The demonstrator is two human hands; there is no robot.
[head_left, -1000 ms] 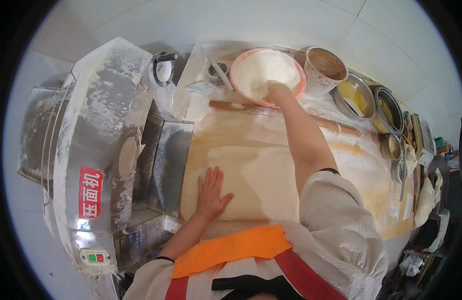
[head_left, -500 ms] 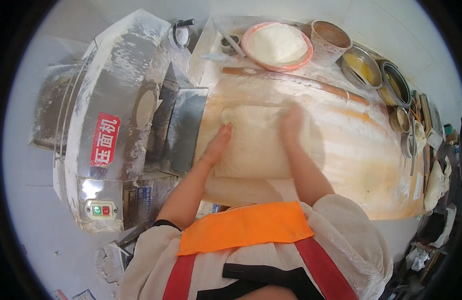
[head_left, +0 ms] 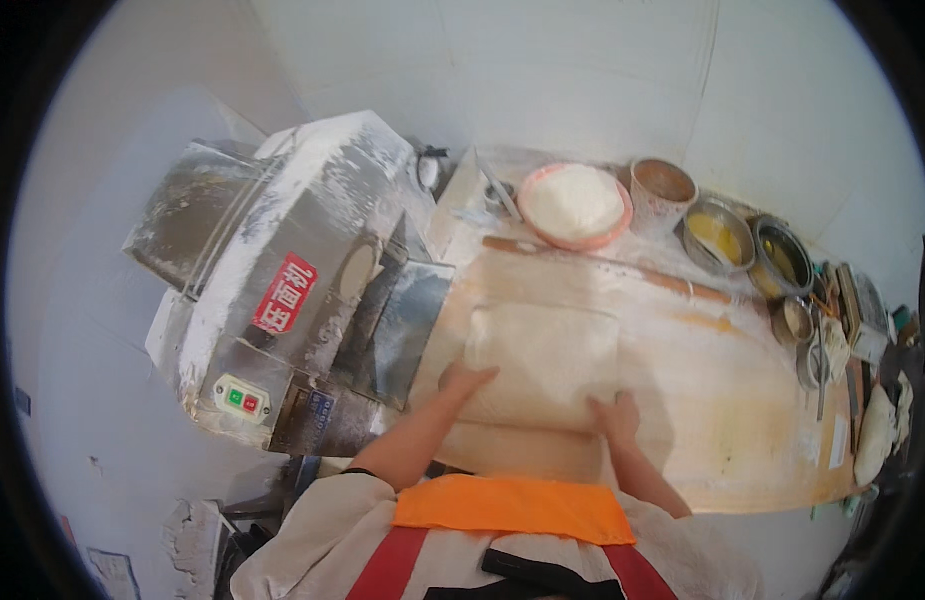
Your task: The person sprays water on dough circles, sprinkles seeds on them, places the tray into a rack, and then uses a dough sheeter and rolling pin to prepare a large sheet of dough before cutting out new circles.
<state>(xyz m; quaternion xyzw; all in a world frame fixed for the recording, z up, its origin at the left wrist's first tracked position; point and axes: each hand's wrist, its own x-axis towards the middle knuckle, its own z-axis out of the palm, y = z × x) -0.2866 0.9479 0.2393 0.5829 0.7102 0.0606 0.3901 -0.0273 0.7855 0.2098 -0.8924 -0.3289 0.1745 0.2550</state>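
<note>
A folded, squarish sheet of pale dough (head_left: 542, 355) lies on the flour-dusted wooden board (head_left: 722, 400). My left hand (head_left: 467, 378) holds its left edge, thumb over the top and fingers partly hidden at the side. My right hand (head_left: 612, 415) grips the lower right corner. More dough or dusted surface shows beneath the sheet's near edge, too indistinct to separate. Just left of the board is a metal dough-rolling machine (head_left: 222, 320), dusted with flour, with a flat metal tray (head_left: 402, 325) beside my left hand.
Along the back stand a pink basin of flour (head_left: 572, 200), a tall container (head_left: 662, 185) and metal bowls (head_left: 717, 240) with yellow liquid. A long rolling pin (head_left: 682, 287) lies before them. Utensils and a pale cloth (head_left: 872, 435) crowd the right edge.
My right hand has come out of the flour basin down to the dough's near corner. My left hand has shifted to grip the side. The dough now forms a smaller square; the view has tilted up.
</note>
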